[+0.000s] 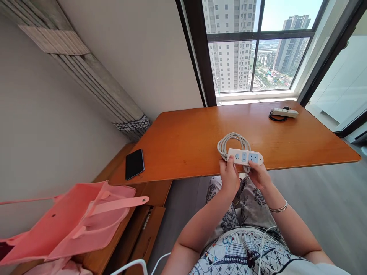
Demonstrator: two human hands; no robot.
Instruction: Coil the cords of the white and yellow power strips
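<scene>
My left hand [229,176] and right hand [259,175] both clamp the white power strip [245,157] at the near edge of the orange wooden desk [186,141], its coiled cord [233,142] behind. A black phone [134,163] lies at the left corner, another strip [284,112] at the far right by the window [258,46]. No writing readable.

Both bare forearms reach forward from the lap, elbows bent, wrists close together. The left hand [229,176] is curled with its thumb pressed up on top; the right hand [259,175] mirrors it, fingers [252,165] closed in a grip, a thin bangle round its wrist.
</scene>
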